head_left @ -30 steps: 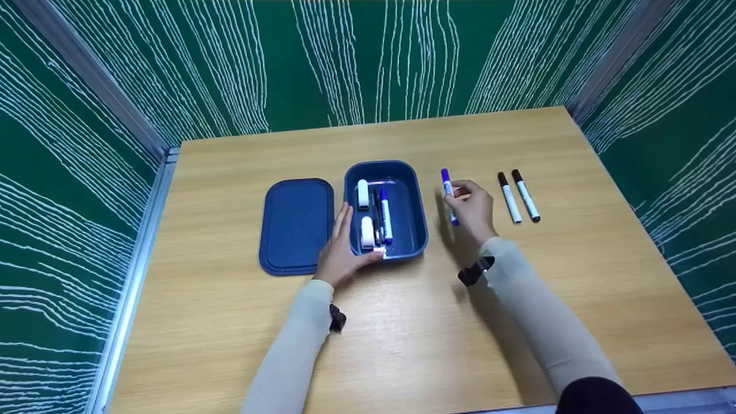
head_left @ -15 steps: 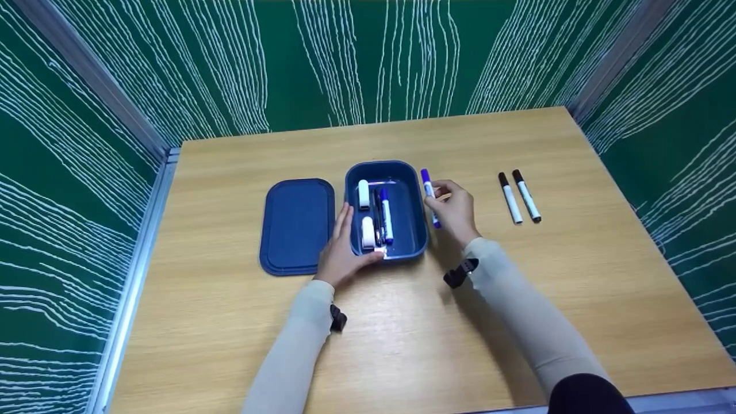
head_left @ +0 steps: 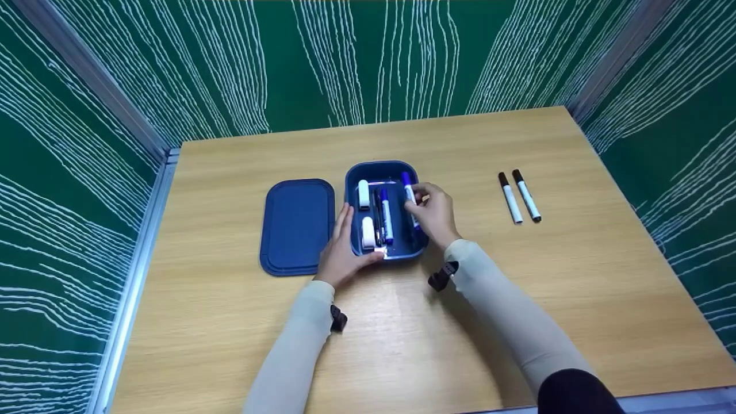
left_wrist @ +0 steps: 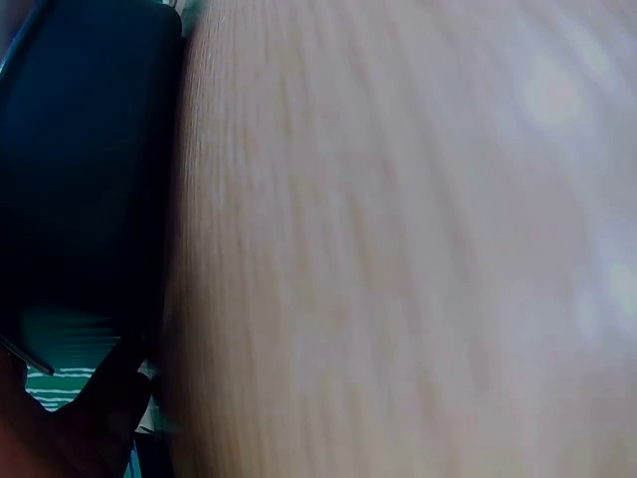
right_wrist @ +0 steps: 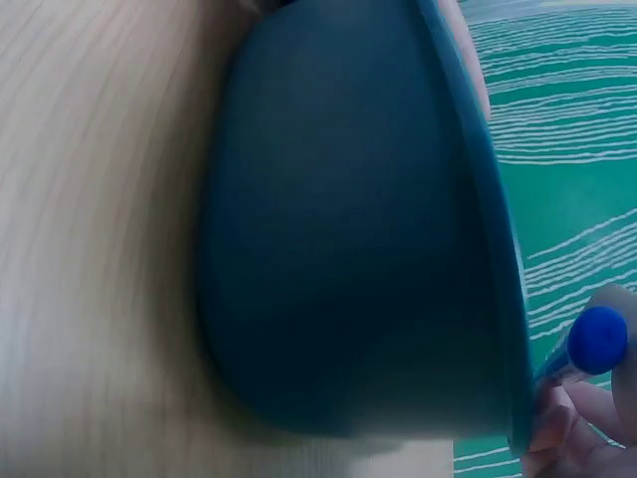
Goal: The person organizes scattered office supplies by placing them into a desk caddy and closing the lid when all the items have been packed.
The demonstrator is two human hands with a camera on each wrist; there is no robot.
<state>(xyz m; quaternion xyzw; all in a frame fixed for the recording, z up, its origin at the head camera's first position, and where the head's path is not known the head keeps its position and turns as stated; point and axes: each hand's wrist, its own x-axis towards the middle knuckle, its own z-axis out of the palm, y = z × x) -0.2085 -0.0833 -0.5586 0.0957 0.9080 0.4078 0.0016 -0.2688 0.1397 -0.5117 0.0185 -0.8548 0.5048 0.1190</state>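
Note:
A dark blue rectangular box point(head_left: 397, 230) stands on the table. My left hand point(head_left: 339, 253) rests against its near left corner, fingers extended along the left side and thumb at the near rim. In my right hand point(head_left: 437, 215) a white marker with a purple-blue cap point(head_left: 409, 190) is pinched between thumb and fingers, over the box's right side. The right wrist view shows this marker's blue end point(right_wrist: 597, 339) just past the rim. Inside the box lie two small white blocks point(head_left: 363, 194), a slim black pen point(head_left: 378, 221) and another blue-capped marker point(head_left: 387, 221).
Left of the box lies its flat blue lid point(head_left: 296, 227). Two white markers with black caps point(head_left: 510, 198) lie side by side on the right of the wooden table point(head_left: 385, 356). Green walls with white streaks point(head_left: 322, 69) rise behind and beside it.
My right hand has carried the blue-capped marker leftward, from the table right of the box to over its right side. My left hand has stayed at the corner.

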